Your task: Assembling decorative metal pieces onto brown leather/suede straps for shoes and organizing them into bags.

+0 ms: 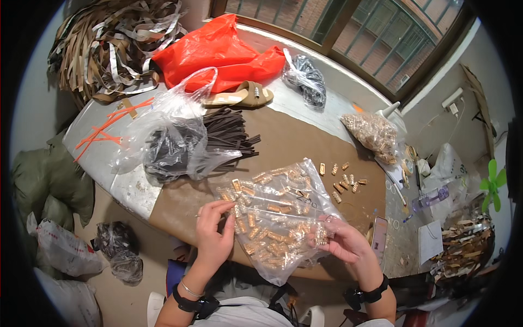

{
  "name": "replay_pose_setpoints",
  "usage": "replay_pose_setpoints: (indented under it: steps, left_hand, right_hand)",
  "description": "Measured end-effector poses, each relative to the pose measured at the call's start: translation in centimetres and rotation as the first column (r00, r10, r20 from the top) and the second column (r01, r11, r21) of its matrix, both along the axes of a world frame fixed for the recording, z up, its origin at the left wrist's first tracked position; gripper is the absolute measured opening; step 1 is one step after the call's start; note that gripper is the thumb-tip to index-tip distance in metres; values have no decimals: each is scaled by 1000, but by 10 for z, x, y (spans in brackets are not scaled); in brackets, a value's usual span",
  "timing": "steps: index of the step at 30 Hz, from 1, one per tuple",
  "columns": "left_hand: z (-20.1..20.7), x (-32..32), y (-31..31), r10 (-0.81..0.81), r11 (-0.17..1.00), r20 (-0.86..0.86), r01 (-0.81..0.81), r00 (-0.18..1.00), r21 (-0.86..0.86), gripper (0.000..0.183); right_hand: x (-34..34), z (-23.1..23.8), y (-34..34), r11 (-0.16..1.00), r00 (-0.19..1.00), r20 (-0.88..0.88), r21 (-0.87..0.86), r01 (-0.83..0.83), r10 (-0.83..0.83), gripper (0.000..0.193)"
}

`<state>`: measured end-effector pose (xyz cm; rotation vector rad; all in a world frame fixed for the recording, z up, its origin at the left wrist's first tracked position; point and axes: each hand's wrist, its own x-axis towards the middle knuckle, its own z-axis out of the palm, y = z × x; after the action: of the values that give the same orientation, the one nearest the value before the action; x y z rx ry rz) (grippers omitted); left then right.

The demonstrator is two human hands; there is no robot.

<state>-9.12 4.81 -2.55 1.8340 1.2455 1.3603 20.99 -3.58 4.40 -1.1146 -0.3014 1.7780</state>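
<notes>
A clear plastic bag [283,218] of small gold-coloured metal buckles lies spread out in front of me, over the near edge of the brown table covering. With curled fingers, my left hand [214,226] grips the bag's left side. At the lower right, my right hand [344,240] pinches the plastic, with its fingertips partly behind the film and next to some buckles. Several loose gold buckles [343,185] are scattered just beyond the bag on the right.
Dark strips [231,131] in a clear bag lie left of centre, before a tan sandal [242,97]. Behind stand a red plastic bag [218,54] and a heap of ribbons [109,43]. At right are another bag of gold pieces [370,133], a phone [379,237] and a green fan [493,185].
</notes>
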Motion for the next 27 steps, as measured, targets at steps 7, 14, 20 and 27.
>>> replay_pose_setpoints:
  steps: [7,14,20,27]
  left_hand:
    - [-1,1,-2,12,1000,-46,-13,999,-11,21]
    - [0,5,-3,16,999,-66,-18,998,-40,20]
    - [1,3,-6,34,999,-100,-37,994,-27,21]
    - [-2,1,-7,54,999,-95,-53,994,14,22]
  right_hand:
    - [14,18,-42,996,995,-44,-36,86,-88,32]
    - [37,31,-58,984,985,-79,70,162,-156,37]
    - [72,32,-19,950,967,-20,183,254,-255,36]
    - [111,-3,60,967,730,638,217,136,-245,55]
